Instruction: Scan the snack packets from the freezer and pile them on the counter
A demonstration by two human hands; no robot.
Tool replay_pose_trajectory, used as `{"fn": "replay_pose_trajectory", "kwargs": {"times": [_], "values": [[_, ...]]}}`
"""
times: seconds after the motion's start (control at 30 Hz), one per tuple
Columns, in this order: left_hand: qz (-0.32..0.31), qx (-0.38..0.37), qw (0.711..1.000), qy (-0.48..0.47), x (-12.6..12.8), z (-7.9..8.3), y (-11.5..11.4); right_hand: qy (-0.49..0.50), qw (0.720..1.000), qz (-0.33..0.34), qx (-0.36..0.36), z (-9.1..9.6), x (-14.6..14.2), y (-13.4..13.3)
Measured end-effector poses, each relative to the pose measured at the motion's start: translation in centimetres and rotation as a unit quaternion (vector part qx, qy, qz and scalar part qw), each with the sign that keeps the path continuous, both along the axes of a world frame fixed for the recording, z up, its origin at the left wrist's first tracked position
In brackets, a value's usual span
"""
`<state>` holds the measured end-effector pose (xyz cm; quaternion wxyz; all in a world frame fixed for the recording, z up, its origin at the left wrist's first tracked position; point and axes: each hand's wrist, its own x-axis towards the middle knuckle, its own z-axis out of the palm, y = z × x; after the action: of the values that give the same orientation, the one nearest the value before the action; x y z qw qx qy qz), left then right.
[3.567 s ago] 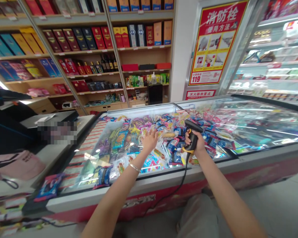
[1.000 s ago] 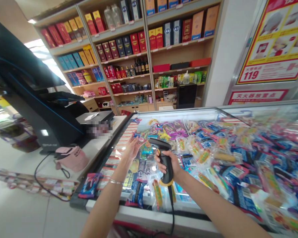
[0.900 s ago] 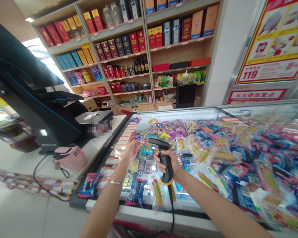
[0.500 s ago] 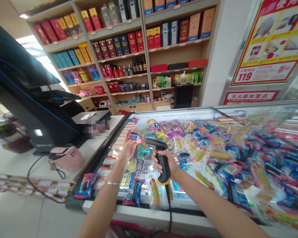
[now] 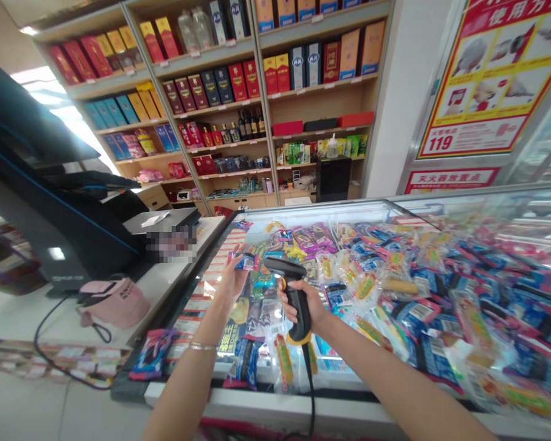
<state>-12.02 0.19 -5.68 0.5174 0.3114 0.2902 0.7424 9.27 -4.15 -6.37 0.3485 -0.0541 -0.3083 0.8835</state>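
Observation:
My left hand point(image 5: 232, 283) is closed on a small blue-and-pink wrapped ice cream point(image 5: 247, 262), held up over the glass-topped freezer. My right hand point(image 5: 313, 305) wraps round the handle of a black barcode scanner point(image 5: 299, 309) with yellow trim. The scanner's head points left toward the wrapped ice cream, with a small gap between them. From its base a black cable point(image 5: 311, 380) runs down past the freezer's front edge. Below my hands lie a blue-and-pink packet point(image 5: 247, 362) and a clear-wrapped yellow ice cream point(image 5: 284, 361).
Many wrapped ice creams fill the freezer point(image 5: 257, 401) to the right. Another blue-and-pink packet point(image 5: 152, 354) lies on its left front corner. On the counter at left stand a pink bag point(image 5: 114, 302) and a dark checkout terminal point(image 5: 68, 226). Shelves point(image 5: 321, 98) of boxes and bottles line the back wall.
My left hand has turned slightly, and the wrapped ice cream now sits lower and tilted differently beside the scanner. The whole view has shifted a little; my right hand still grips the scanner.

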Motion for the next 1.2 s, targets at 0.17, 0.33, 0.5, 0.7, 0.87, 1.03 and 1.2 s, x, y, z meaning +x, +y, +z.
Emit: {"fn": "replay_pose_trajectory", "kwargs": {"times": [0.17,0.33,0.5,0.7,0.87,1.03,1.2], "values": [[0.053,0.003,0.998,0.016,0.4,-0.6,0.5,-0.078,0.997,-0.007,0.024,0.5,0.0,-0.4],[0.071,0.036,0.995,0.053,0.7,-0.3,0.2,-0.103,0.993,-0.042,0.035,1.1,-0.1,-1.0],[0.064,0.058,0.995,0.055,0.8,0.1,-0.1,-0.11,0.991,-0.067,0.047,1.1,-0.1,-1.0],[0.056,0.058,0.995,0.056,1.0,0.4,-0.3,-0.118,0.988,-0.082,0.056,1.1,0.0,-1.0],[0.055,0.061,0.995,0.055,1.1,0.8,-0.5,-0.12,0.987,-0.087,0.063,1.0,0.0,-0.9],[0.056,0.059,0.995,0.058,1.0,0.8,-0.5,-0.109,0.988,-0.082,0.072,0.8,-0.1,-0.9],[0.056,0.061,0.995,0.063,0.6,0.3,-0.4,-0.103,0.988,-0.09,0.065,0.9,-0.1,-1.0]]}}
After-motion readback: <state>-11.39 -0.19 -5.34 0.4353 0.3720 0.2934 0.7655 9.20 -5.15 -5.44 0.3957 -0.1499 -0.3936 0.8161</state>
